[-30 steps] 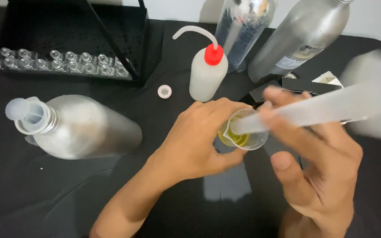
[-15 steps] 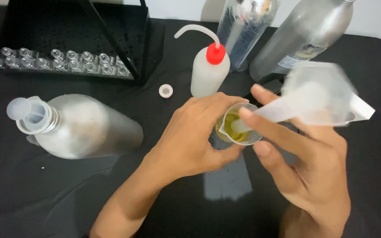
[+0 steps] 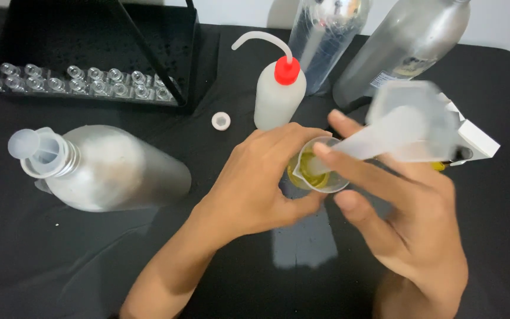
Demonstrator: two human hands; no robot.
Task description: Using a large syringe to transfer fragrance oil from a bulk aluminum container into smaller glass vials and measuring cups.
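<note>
- Left hand (image 3: 255, 183) wrapped around small clear beaker (image 3: 317, 174) of yellow liquid, at centre of black table (image 3: 42, 260).
- Right hand (image 3: 402, 218) gripped translucent funnel (image 3: 402, 127), stem tip dipped into beaker.
- Red-capped wash bottle (image 3: 278, 94) just behind.

Funnel (image 3: 405, 127) in right hand (image 3: 402, 230) now swung more upright.

A small white box (image 3: 473, 139) lies at the right of the black table (image 3: 60, 266), partly hidden behind a translucent funnel. Far right, a tall silver bottle (image 3: 408, 50) carries a pale label (image 3: 399, 70) with dark and yellowish print, low on its body.
</note>
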